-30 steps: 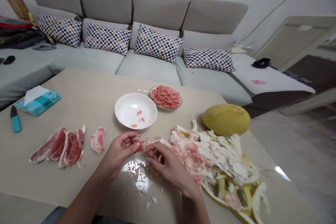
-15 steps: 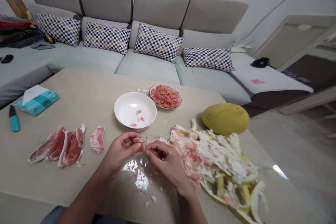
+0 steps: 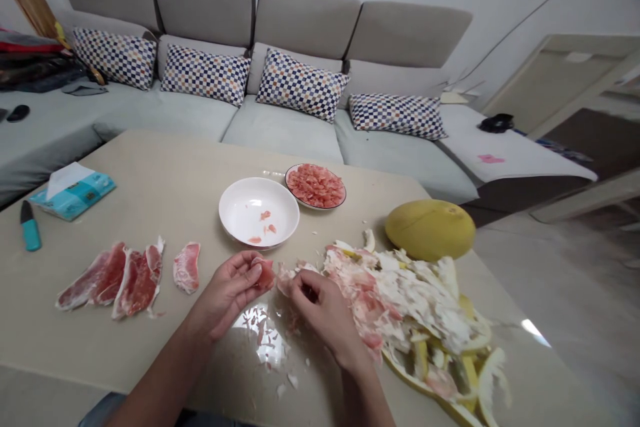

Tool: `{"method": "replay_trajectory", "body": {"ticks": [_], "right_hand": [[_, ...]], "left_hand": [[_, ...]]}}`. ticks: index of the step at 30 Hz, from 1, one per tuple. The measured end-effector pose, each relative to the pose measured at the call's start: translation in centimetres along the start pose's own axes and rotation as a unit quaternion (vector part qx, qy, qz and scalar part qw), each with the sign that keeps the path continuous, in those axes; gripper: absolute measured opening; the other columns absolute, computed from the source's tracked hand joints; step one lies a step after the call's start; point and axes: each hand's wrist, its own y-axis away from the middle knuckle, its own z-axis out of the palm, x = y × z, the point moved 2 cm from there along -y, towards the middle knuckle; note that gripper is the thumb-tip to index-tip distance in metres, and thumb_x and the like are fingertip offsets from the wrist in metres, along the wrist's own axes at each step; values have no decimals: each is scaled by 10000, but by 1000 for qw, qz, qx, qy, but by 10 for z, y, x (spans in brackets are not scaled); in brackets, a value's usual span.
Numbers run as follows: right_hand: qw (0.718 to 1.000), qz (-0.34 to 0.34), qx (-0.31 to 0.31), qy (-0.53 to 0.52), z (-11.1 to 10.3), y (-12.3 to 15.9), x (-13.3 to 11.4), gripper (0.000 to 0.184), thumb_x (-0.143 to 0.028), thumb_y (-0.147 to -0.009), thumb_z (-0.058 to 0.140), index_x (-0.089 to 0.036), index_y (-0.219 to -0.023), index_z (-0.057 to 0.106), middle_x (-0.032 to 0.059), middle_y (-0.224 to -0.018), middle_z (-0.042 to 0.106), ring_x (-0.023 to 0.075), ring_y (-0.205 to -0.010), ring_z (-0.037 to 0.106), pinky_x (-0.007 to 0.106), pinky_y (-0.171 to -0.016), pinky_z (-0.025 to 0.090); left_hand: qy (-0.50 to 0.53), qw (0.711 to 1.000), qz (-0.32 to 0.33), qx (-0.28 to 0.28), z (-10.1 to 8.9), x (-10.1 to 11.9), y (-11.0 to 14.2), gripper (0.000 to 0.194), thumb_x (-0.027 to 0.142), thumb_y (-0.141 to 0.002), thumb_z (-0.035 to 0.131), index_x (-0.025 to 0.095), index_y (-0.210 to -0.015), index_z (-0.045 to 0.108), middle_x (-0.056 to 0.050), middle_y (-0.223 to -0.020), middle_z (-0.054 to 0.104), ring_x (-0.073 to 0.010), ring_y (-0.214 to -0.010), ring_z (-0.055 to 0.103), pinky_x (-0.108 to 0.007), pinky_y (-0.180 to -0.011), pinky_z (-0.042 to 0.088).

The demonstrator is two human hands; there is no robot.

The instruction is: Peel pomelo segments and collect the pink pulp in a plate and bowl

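Head view, looking down a pale stone-topped table (image 3: 150, 167) toward a grey sofa (image 3: 300, 147).

Left hand (image 3: 230, 290): palm turned up and tilted, near the middle of the table. Its fingers are curled together, clamped on a piece of pink pomelo flesh (image 3: 265, 273), which sits at the fingertips, partly showing. Right hand (image 3: 320, 313): just beside it, back of the hand up, fingers bunched and pointing down at the left edge of a heap of pomelo peel and pith (image 3: 420, 307). Whether those fingers pinch anything cannot be told; the hand hides the tips.

Work in view: flesh being picked apart by hand, with loose white scraps (image 3: 283, 390) scattered on the table near the person.

Far from the hands, a white bowl (image 3: 240, 213) holds a few pink bits. Beyond it and to the right, a small rimmed plate (image 3: 344, 195) is heaped with pink flesh. To the left lie membrane-covered pomelo segments (image 3: 110, 280), with one more segment (image 3: 187, 268) set apart. A whole yellow pomelo (image 3: 430, 230) sits at the far side of the heap. At far left, a tissue packet (image 3: 73, 192) and a teal utility knife (image 3: 30, 227) lie near the table edge.
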Motion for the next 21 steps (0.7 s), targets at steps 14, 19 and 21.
{"method": "replay_trajectory", "body": {"ticks": [14,19,21], "right_hand": [[992,-69,62,-84,10,3,-17,106,-299,-858,646,-208,-898,682,48,-883,678,165,-736,599,272,-646,462],[989,-79,65,-108,8,3,-14,82,-270,-866,645,-221,-878,710,63,-899,695,202,-869,628,320,-767,488],[986,-74,62,-135,8,2,-12,71,-260,-856,657,-225,-864,718,60,-890,696,202,-870,633,322,-778,493]], "left_hand": [[-119,992,34,-2,3,-3,-1,264,297,-720,785,185,-907,636,-37,-922,684,-167,-922,630,-270,-845,465],[-167,985,40,-11,4,-6,0,298,295,-689,802,197,-925,649,-49,-962,702,-205,-983,633,-303,-881,459],[-168,985,37,-7,4,-7,0,278,300,-697,796,191,-912,658,-50,-948,708,-206,-967,639,-307,-880,459]]}}
